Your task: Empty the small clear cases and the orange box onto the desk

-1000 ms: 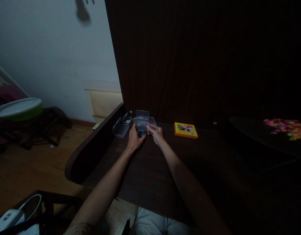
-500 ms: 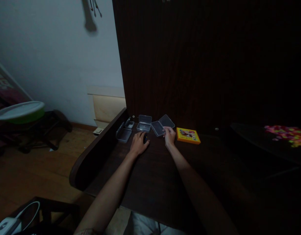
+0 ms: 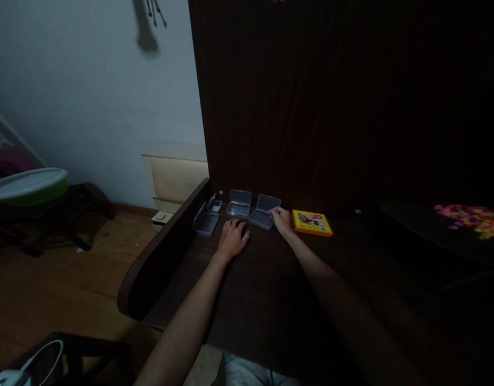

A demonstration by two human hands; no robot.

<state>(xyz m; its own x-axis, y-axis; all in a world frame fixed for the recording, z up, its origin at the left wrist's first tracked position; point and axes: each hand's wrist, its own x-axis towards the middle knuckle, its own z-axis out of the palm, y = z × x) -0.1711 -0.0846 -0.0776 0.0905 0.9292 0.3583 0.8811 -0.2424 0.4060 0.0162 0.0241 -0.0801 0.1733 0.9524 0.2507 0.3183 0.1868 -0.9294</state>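
My right hand point(image 3: 282, 220) pinches the right edge of an open clear plastic box point(image 3: 261, 219), which stands on the dark table with its lid raised at the back. My left hand point(image 3: 233, 237) rests palm down on the table, fingers curved round a small dark object that is mostly hidden. Just behind it is a second open clear box point(image 3: 238, 209). Left of that hand, a larger clear box point(image 3: 207, 223) lies open by the side board, with a small clear case point(image 3: 215, 206) behind it.
A yellow printed box point(image 3: 312, 222) lies right of my right hand. The dark table point(image 3: 247, 300) has a raised side board point(image 3: 162, 246) at left and a tall dark panel behind. Colourful small pieces point(image 3: 472, 217) sit far right. A lidded green basin point(image 3: 34, 187) stands on a stool.
My right hand has turned the clear box so that it stands squarer to the back panel, nearly in line with its neighbour. The left hand keeps about the same place. The view has shifted slightly.
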